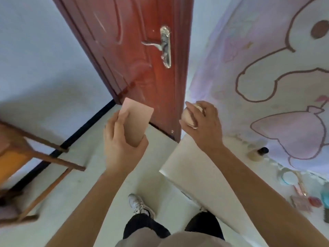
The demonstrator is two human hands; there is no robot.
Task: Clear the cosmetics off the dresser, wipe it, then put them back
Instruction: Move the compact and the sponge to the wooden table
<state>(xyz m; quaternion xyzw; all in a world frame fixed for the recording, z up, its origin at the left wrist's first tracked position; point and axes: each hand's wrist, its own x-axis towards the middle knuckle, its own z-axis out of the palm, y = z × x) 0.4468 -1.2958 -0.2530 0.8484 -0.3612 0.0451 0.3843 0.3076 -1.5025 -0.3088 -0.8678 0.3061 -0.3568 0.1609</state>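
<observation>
Nearest us is the hem of a beige top (170,239). Below it are dark trousers (142,227) and a white shoe (140,205) planted on the pale floor (85,193), so we judge the person is standing and looking down past both forearms.

The left grip (121,139) is wrapped round the lower end of a flat pink case (137,122). The thumb lies across its face and the fingers sit behind it, leaving the upper half free. We read this as a carrying hold, since nothing is being opened.

The right grip (206,125) is curled over a small round cream-and-pink pot (190,116), with the fingertips clamped on its far side. The pot is too blurred for us to tell lid from base.

Both cosmetics are in the air in front of the red-brown door (133,59), above the floor and off the white tabletop (195,166) at the right. One item in each grip suggests two are being ferried at once to save trips. We cannot tell whether they are leaving the tabletop or coming back to it.

More cosmetics lie near the tabletop's far edge, just beside a cartoon-printed cloth (267,86):
- a pale bottle with a dark cap (258,153)
- a round blue-rimmed piece (288,177)
- a pink palette (300,203)
- a small red compact (315,201)

They sit clustered away from the person, and the near part of the tabletop that shows is bare.

A wooden frame (44,152), perhaps a chair, stands by the wall at the left and could serve as a set-down spot.
</observation>
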